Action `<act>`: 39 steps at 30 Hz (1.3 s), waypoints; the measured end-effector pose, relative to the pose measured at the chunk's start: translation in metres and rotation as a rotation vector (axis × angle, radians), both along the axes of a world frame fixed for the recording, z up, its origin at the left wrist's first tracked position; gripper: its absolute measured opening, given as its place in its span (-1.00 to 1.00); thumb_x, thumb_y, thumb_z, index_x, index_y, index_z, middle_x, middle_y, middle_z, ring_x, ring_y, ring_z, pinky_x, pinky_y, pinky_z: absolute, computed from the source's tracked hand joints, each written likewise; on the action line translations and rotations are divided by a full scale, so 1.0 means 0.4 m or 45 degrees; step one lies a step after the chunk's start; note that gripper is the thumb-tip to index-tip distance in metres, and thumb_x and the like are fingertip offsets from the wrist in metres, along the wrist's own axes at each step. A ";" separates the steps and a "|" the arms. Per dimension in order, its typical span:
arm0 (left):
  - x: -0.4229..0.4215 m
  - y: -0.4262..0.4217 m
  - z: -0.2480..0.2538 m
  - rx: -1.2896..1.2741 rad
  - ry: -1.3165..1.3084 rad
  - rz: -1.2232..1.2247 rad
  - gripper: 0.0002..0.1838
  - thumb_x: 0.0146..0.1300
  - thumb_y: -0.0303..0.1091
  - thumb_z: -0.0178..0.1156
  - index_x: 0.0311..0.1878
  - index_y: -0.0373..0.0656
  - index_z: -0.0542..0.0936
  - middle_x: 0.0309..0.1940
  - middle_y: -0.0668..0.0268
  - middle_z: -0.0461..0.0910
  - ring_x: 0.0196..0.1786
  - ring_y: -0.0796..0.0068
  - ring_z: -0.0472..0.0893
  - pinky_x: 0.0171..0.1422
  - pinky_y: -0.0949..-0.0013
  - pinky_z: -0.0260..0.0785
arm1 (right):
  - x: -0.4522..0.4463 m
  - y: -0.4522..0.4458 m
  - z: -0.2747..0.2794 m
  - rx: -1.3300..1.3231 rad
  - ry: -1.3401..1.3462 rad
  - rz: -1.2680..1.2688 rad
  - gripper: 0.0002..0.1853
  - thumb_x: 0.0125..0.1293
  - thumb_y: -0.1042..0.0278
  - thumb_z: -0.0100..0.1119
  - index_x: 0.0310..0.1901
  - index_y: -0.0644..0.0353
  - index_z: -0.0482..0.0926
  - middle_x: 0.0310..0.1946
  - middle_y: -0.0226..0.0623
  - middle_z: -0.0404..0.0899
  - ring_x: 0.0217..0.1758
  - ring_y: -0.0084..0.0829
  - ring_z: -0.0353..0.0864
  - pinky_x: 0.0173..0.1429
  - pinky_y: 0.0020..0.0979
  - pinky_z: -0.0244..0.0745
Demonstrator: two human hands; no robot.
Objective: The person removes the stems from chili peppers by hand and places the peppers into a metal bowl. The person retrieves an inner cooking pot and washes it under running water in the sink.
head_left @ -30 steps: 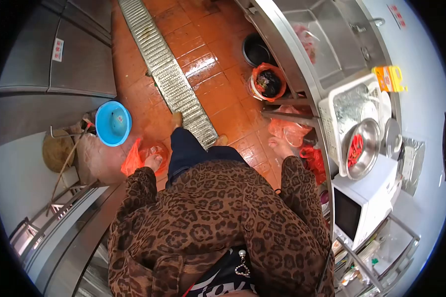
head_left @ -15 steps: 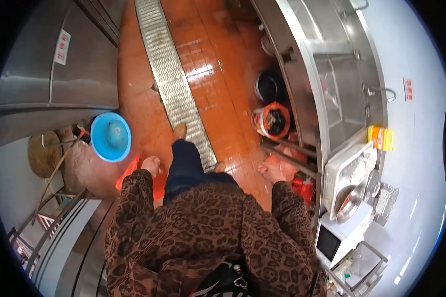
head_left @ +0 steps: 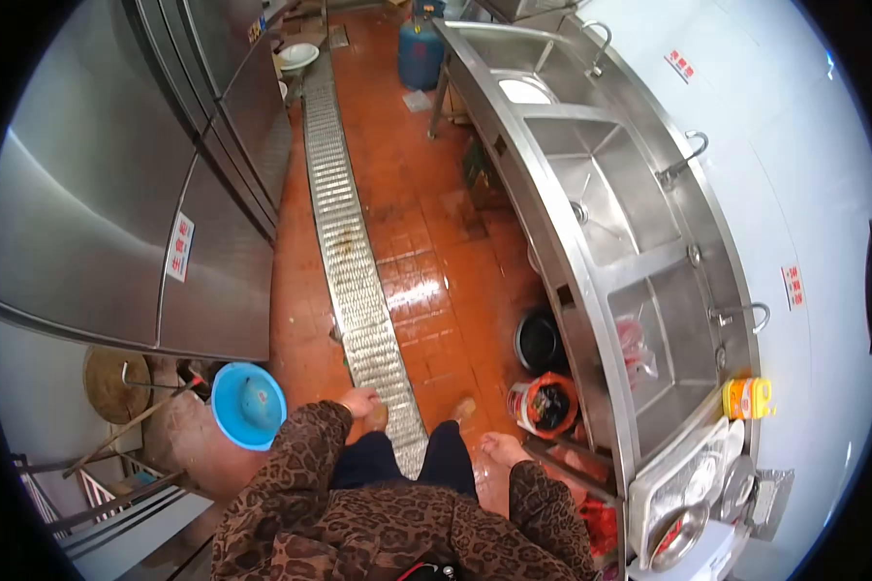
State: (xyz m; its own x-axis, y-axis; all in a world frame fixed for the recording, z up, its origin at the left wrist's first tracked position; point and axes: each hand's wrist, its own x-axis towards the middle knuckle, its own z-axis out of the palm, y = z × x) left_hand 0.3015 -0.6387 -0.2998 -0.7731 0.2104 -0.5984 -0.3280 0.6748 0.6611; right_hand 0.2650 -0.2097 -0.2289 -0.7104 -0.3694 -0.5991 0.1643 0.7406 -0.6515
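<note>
My left hand (head_left: pixel 360 401) hangs over the metal floor grate (head_left: pixel 360 308), its fingers loosely curled and nothing visible in them. To its left on the floor stands a light-blue basin (head_left: pixel 250 407). My right hand (head_left: pixel 502 449) hangs over the orange tiles with fingers curled in, and I see nothing held there. Closest to that hand is a bucket (head_left: pixel 519 403) with a red-orange bag liner and dark contents. Behind the bucket is a black basin (head_left: pixel 538 339). Neither hand touches anything visible.
Steel sinks (head_left: pixel 591 261) run along the right; a plastic bag (head_left: pixel 635 349) lies in the nearer one. A yellow jug (head_left: pixel 746 398) and trays (head_left: pixel 686 474) stand beside it. Steel cabinets (head_left: pixel 213 281) line the left. A blue gas cylinder (head_left: pixel 420 53) stands ahead.
My view has tilted up and moved forward, showing more sinks and the cylinder. My left hand has swung forward over the grate. Orange-red plastic near it earlier is out of sight.
</note>
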 end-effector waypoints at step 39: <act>-0.229 0.394 -0.169 -0.482 -0.148 0.013 -0.58 0.13 -0.32 0.26 0.07 -0.26 0.54 0.08 0.14 0.60 0.19 0.06 0.54 0.29 0.12 0.36 | -0.506 0.411 -1.085 -0.416 -0.432 -2.093 -0.78 0.30 0.34 0.20 -0.14 0.31 0.53 -0.13 -0.06 0.63 -0.16 -0.19 0.55 -0.10 -0.20 0.51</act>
